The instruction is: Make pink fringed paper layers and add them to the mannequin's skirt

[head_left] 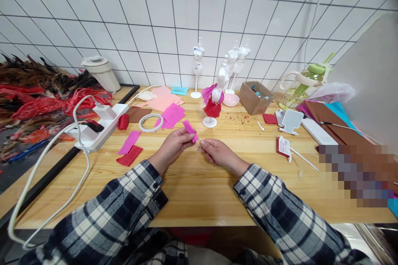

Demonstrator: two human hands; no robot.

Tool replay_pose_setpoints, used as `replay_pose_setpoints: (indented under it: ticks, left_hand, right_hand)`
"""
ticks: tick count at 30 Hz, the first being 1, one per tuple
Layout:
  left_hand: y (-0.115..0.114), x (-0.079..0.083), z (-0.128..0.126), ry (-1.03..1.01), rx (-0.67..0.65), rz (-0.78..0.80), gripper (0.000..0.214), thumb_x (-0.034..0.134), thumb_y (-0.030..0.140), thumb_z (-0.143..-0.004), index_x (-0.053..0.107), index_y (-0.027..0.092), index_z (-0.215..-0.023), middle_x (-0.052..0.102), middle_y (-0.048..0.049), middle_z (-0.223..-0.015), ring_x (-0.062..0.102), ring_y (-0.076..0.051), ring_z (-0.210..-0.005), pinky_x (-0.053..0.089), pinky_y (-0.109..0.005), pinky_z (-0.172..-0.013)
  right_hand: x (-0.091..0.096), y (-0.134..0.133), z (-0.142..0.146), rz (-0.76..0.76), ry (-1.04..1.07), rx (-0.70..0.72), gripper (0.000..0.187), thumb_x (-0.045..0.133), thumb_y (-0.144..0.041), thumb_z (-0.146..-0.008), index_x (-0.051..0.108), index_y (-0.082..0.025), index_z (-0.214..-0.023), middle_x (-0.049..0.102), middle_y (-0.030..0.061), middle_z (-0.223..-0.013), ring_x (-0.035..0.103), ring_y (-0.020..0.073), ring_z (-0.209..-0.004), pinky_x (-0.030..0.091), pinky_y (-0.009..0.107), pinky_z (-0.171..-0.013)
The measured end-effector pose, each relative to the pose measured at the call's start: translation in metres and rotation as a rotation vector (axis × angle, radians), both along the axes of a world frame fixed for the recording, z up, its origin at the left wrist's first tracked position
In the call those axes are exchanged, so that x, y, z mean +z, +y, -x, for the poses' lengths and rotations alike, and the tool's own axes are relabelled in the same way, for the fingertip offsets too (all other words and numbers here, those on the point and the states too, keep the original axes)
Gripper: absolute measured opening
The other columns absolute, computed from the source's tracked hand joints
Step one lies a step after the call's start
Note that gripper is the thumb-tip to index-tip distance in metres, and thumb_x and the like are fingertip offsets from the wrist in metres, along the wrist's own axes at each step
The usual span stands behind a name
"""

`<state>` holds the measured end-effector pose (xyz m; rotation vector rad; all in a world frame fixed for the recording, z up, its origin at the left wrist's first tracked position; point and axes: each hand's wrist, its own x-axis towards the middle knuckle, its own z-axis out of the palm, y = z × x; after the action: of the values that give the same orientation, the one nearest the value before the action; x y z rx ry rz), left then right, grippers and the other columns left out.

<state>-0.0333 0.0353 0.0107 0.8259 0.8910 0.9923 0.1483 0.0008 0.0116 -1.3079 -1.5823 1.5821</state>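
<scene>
My left hand (174, 144) pinches a small strip of magenta crepe paper (190, 128) above the wooden table (192, 190). My right hand (216, 152) is closed in a pinch right beside the strip's lower end; whether anything is between its fingertips is too small to tell. Just behind my hands stands a small white mannequin (215, 99) dressed in magenta and red paper. More magenta sheets (172, 115) and a roll of tape (151, 123) lie to the left of it.
Bare white mannequins (198, 66) (238, 64) stand at the tiled wall. A power strip (99, 126) with a white cable sits left, by red bags and feathers (40, 91). A cardboard box (256, 97), pink bowl (231, 99), water jug (303, 85) and paper scraps lie right.
</scene>
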Motion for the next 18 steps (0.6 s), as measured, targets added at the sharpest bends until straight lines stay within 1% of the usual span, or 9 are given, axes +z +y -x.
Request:
replay_pose_setpoints:
  ticks: [10,18]
  left_hand:
    - [0.0016,-0.0025,0.0013,-0.005,-0.011,0.004,0.027,0.086,0.024,-0.059,0.069,0.013,-0.076,0.067,-0.0009,-0.073,0.061,-0.01,-0.071,0.051,-0.023,-0.075]
    - [0.0013,-0.0024,0.0013,-0.004,-0.015,-0.007,0.025,0.086,0.024,-0.059,0.069,0.013,-0.075,0.067,-0.0007,-0.073,0.061,-0.01,-0.07,0.051,-0.023,-0.075]
  right_hand:
    - [0.0007,0.0002,0.0005,0.007,0.002,0.01,0.043,0.045,-0.062,-0.09,0.052,-0.02,-0.081,0.042,-0.0079,-0.046,0.034,0.0077,-0.037,0.027,0.02,-0.037]
    - [0.0023,-0.001,0.0001,0.002,0.004,0.014,0.042,0.048,-0.06,-0.089,0.054,-0.019,-0.08,0.041,-0.0082,-0.047,0.033,0.0069,-0.039,0.026,0.02,-0.038]
